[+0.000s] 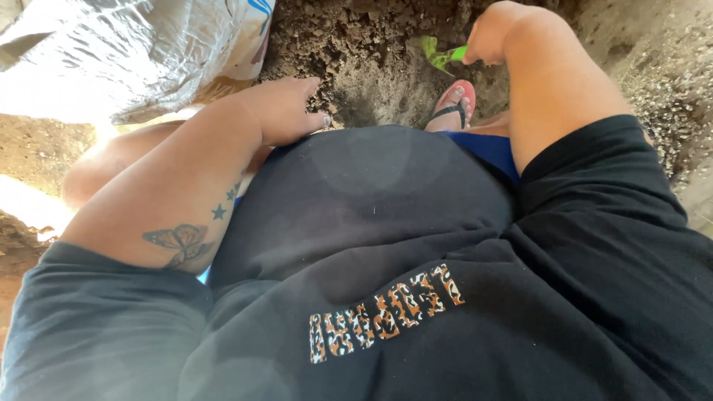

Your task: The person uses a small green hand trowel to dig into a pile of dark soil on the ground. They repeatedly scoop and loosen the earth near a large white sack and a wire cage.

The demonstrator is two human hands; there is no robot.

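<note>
I look down over my black shirt at a patch of dug brown soil (356,52). My right hand (490,33) reaches out over the soil at the top and is closed around the base of a small green seedling (440,53), whose leaves stick out to the left of the fingers. My left hand (286,108) rests near my knee at the edge of the soil, fingers loosely curled, holding nothing that shows. A foot in a pink flip-flop (453,104) stands in the dirt just below the seedling.
A large crinkled plastic bag (134,52), shiny and white, lies at the upper left beside the soil. Gravelly ground (661,82) lies to the right. Bare reddish earth (30,148) shows at the left edge.
</note>
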